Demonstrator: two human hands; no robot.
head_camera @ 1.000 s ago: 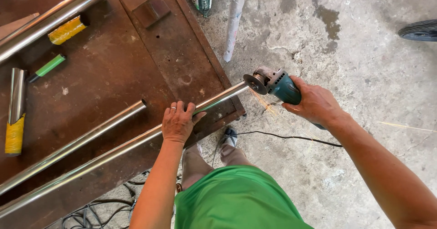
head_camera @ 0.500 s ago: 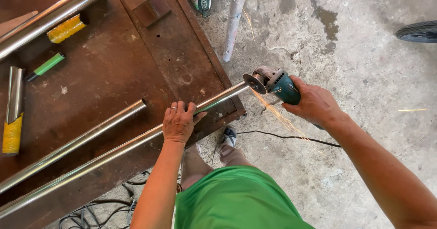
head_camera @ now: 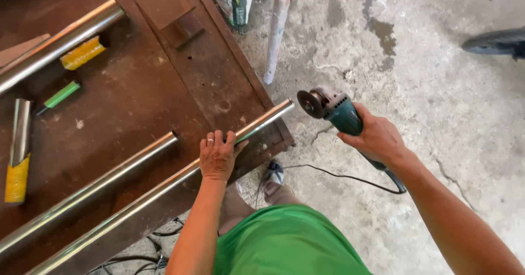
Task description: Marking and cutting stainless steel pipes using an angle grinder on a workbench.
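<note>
A: Looking straight down, nearest the camera: green shirt (head_camera: 290, 242), both forearms reaching out. Below it a shoe (head_camera: 272, 174) on the floor, partly covered by the leg; the other foot is hidden.

B: Left hand (head_camera: 217, 156)?

A: Flat, palm down, fingers spread over the front pipe (head_camera: 164, 190), pressing it onto the bench (head_camera: 136, 89). Not wrapped around it; the palm side can't be seen. A ring shows on one finger.

B: Right hand (head_camera: 377, 139)?

A: Closed around the body of the green grinder (head_camera: 333, 110), held off the bench edge above the floor. Fingertips are hidden under the tool. Disc faces the pipe's end, just beside it with a gap; no contact visible. Cord (head_camera: 339, 176) trails from the rear of the grinder across the floor, its far run hidden behind the right arm.

B: Pipe position?

A: Diagonal along the bench's near edge, tip overhanging the corner. Its lower-left end runs out of frame. A second pipe (head_camera: 93, 187) lies parallel just behind, also cut off at left.

B: Farther back?

A: A short tube (head_camera: 19, 149) with a yellow end at far left, a green marker (head_camera: 57, 97), a third pipe (head_camera: 60, 40) with a yellow piece beside it. Beyond the bench a pale rod (head_camera: 276, 31) lies on the concrete (head_camera: 437, 89). A dark object (head_camera: 495, 41) at the right edge is cut off; can't identify it.
</note>
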